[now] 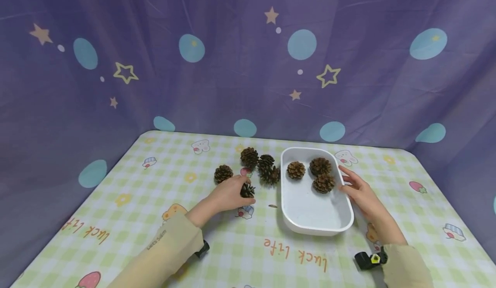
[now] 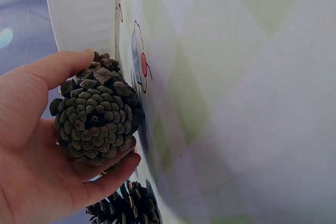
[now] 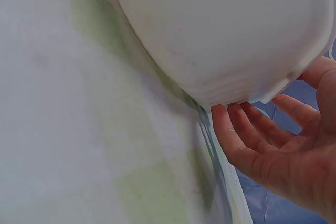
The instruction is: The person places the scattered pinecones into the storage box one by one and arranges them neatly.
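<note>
My left hand [image 1: 228,193] holds a pine cone [image 2: 97,116] between thumb and fingers, low over the table left of a white tub [image 1: 317,212]. Behind that hand stand several loose pine cones: one pine cone [image 1: 223,174] by the knuckles, another pine cone [image 1: 249,156] at the back, and a pair close to the tub's left wall. Inside the tub, toward its far end, lie three pine cones [image 1: 323,183]. My right hand [image 1: 362,195] touches the tub's right side, its gently bent fingertips [image 3: 218,111] against the outer wall and the thumb at the rim.
A checked cloth [image 1: 135,219] with printed pictures covers the table. Between the left hand and the tub lies a small brown flake [image 1: 273,205]. Purple curtain [image 1: 240,64] hangs behind the table and along its sides.
</note>
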Tool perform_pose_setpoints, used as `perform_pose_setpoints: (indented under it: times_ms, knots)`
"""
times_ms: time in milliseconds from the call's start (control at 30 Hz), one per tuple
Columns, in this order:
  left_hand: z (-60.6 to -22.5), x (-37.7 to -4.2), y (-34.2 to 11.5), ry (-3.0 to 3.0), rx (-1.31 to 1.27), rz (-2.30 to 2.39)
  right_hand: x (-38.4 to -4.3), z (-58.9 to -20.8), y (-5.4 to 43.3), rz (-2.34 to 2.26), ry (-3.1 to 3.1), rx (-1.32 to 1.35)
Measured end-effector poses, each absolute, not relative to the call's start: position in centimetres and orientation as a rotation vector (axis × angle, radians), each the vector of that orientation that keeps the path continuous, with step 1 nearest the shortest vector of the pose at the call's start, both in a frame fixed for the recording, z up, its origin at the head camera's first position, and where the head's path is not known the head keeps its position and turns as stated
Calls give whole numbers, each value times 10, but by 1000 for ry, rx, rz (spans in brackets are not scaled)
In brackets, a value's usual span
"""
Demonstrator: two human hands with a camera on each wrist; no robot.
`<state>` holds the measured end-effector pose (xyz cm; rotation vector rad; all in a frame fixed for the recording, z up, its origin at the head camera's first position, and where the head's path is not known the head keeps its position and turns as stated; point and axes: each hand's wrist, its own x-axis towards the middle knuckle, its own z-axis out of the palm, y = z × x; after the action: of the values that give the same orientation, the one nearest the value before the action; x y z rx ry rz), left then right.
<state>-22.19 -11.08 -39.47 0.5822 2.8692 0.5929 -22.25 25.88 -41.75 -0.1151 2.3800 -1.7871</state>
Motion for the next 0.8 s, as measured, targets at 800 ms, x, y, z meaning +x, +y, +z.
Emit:
perform_pose_setpoints:
  times_ms: [800]
  knots:
    - [-395,-223,-106,2912,593,729,-222,-417,258,-1785,2395,-112]
